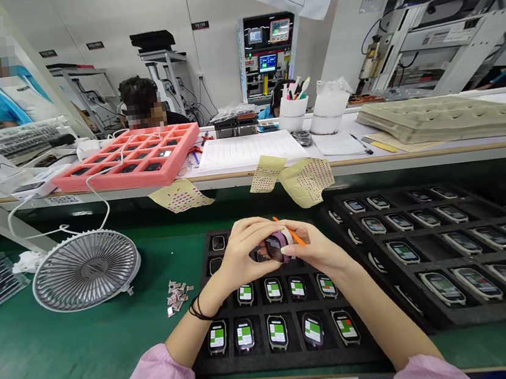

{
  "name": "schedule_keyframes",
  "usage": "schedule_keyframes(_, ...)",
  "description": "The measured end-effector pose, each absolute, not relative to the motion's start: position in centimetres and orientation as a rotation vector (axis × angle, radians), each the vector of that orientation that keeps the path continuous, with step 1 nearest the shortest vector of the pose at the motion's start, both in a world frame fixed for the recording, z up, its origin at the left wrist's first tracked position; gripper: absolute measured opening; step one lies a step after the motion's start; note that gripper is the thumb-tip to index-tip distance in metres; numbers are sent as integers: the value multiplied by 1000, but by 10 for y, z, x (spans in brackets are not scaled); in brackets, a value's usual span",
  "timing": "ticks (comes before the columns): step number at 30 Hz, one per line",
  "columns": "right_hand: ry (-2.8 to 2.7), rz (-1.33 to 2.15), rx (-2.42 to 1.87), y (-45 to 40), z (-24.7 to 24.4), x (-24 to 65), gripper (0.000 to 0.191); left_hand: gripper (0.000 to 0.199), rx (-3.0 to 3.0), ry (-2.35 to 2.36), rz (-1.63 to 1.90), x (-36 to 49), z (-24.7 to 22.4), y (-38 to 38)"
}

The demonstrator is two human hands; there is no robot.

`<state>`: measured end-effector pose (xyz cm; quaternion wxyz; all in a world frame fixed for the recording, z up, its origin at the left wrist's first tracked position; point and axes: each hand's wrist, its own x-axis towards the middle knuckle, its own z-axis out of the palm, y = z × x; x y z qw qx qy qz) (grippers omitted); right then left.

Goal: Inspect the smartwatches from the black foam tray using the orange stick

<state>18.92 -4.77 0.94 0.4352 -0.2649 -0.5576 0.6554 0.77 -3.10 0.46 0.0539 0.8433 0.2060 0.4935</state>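
Observation:
Above the foam tray, a smartwatch with a purple case and dark screen is held between both hands. My left hand grips it from the left, fingers over its top and thumb beneath. My right hand is closed at its right side, the thumb against the watch edge. An orange stick-like tool passes through the right fingers; its working tip is hidden. Something small and white shows beside the watch. Below, the black foam tray bears several watches, many with green and white screens lit.
A white fan lies at left, near a pile of small pieces. Stacked black trays of watches stand at right. The shelf ahead bears a pink foam tray, papers and a pen cup. Other people are beyond it.

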Motion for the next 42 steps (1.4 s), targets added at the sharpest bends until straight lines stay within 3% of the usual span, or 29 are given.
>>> schedule_keyframes(4, -1403, 1449, -684, -45, 13, 196, 53, 47, 2510, 633, 1520, 5, 9, -30)
schedule_keyframes(9, -1287, 846, -729, -59, 17, 208, 36, 48, 2336, 657, 1455, -1, 13, -31)
schedule_keyframes(12, -1335, 749, -704, -72, 18, 211, 47, 49, 2266, 696, 1403, -2, 12, -34)
schedule_keyframes(19, -1385, 510, -616, -72, 13, 203, 40, 50, 2265, 699, 1426, 0, 11, -36)
schedule_keyframes(28, -1400, 457, -725, -73, 2, 205, 45, 49, 2274, 739, 1420, 0, 10, -36)
schedule_keyframes(34, -1425, 362, -658, -78, 9, 199, 35, 50, 2278, 762, 1443, 1, 9, -36)
schedule_keyframes(42, -1383, 419, -637, -80, 19, 196, 42, 53, 2289, 776, 1380, 3, 10, -37)
